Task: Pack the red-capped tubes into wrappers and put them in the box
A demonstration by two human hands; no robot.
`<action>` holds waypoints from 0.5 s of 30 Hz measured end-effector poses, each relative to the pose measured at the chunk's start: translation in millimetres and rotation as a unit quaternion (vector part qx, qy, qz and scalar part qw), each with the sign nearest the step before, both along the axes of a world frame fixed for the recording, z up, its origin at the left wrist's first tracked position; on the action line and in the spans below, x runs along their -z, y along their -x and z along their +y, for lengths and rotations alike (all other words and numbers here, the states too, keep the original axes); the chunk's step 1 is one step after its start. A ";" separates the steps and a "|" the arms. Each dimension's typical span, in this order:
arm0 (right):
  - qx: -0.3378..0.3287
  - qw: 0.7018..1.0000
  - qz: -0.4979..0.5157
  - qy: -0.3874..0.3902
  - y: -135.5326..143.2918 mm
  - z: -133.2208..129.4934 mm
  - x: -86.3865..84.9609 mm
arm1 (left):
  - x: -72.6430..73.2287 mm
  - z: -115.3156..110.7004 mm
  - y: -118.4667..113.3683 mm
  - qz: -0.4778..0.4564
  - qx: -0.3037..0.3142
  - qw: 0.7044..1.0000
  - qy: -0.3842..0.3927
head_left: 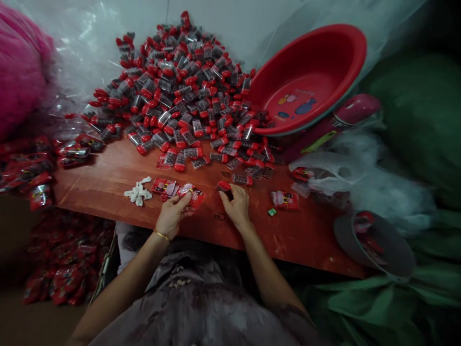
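My left hand point(172, 215), with a yellow bangle at its wrist, pinches a red printed packet point(197, 196) between thumb and fingers. Beside it on the table lie more red packets point(163, 186). My right hand point(238, 205) is closed on a small red-capped container point(223, 186), largely hidden by the fingers. Just beyond both hands spreads a big heap of small clear containers point(180, 96) with red caps and dark contents. To the left of my left hand is a crumpled white bundle point(139, 192); its kind is unclear.
A red basin point(309, 77) leans tilted at the back right. Another red packet point(284, 200) and a small green piece point(272, 212) lie to the right. A grey bucket point(345, 240) stands near the table's right end. Filled red packets point(25, 168) pile up at left.
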State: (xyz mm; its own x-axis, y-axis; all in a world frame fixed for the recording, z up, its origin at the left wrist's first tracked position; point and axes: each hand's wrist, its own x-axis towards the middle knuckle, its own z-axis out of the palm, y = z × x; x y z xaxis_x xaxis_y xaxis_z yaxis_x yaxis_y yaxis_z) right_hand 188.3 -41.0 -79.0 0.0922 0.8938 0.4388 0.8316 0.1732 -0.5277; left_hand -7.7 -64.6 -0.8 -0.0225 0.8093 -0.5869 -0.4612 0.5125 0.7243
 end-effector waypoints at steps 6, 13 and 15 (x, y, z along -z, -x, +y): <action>0.042 0.996 0.031 -0.073 -0.8 -21.1 -17.5 | 5.1 -2.6 -2.0 0.057 -0.010 0.996 -0.066; 0.032 0.992 -0.029 -0.117 8.2 -46.5 -51.6 | 8.6 -4.2 -7.1 0.077 0.016 0.992 -0.103; 0.004 0.992 -0.105 -0.072 8.3 -33.1 -64.4 | 8.3 -3.3 -6.8 0.082 0.023 0.992 -0.094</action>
